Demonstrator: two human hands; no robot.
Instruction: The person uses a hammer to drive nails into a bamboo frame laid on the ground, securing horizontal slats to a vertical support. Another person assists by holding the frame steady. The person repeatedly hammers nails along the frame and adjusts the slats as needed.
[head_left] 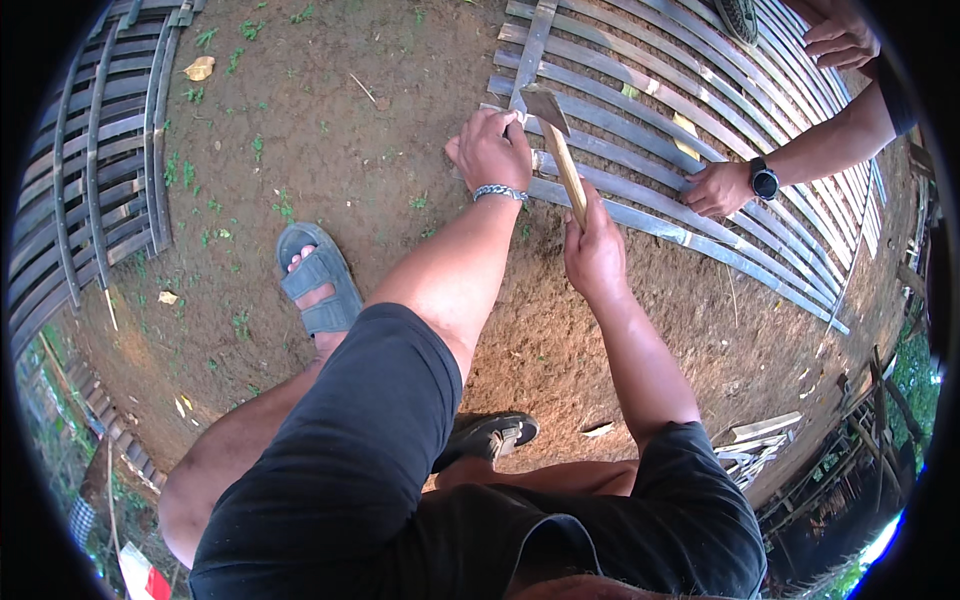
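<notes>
Brown soil (290, 130) under slatted panel (652, 87)

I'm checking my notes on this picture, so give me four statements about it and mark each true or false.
1. The right hand grips a wooden-handled tool. True.
2. The left hand wears a watch at its wrist. False: the left hand has a bracelet there.
3. A co-worker's hand is by the slats. True.
4. The sandal at left is red. False: that sandal is greyish.
</notes>
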